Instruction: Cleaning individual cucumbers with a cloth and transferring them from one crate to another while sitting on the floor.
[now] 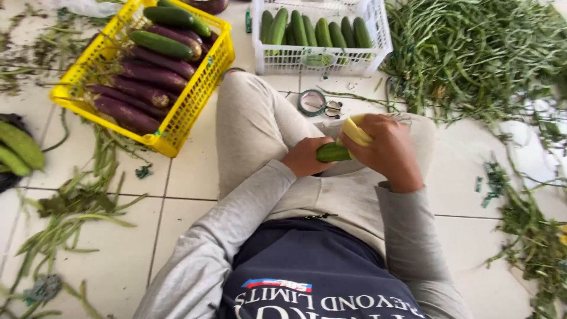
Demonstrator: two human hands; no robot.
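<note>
Green and short, the cucumber (332, 152) lay over the person's lap, the left hand (305, 157) closed around its near end and the right hand (383, 149) pressing a yellow foam sleeve (357, 130) onto its far end. This one seemed only half covered. In the white basket (378, 23) far ahead, cucumbers stood in a row, so several looked finished. The yellow crate (195, 94) at far left held aubergines and more cucumbers, apparently still waiting. A tape roll (311, 102) lay near the knees.
</note>
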